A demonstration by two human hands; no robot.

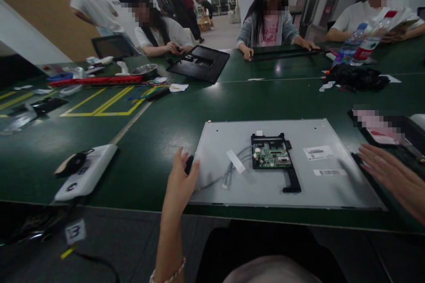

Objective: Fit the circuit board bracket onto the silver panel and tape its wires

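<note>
A grey metal panel (332,190) lies flat on the green table (232,101) in front of me. A green circuit board (272,156) in a black bracket sits at its middle, with thin wires (229,172) and white tape running left. My left hand (181,181) rests at the panel's left edge, fingers curled around a small black part (189,164). My right hand (393,176) hovers at the panel's right edge, fingers stretched out and holding nothing.
A white casing (88,172) with a black part lies at the left. Across the table several people sit beside a black frame (199,63), a red strip (96,80), a metal bowl (144,70), bottles (360,44) and a black bag (358,77).
</note>
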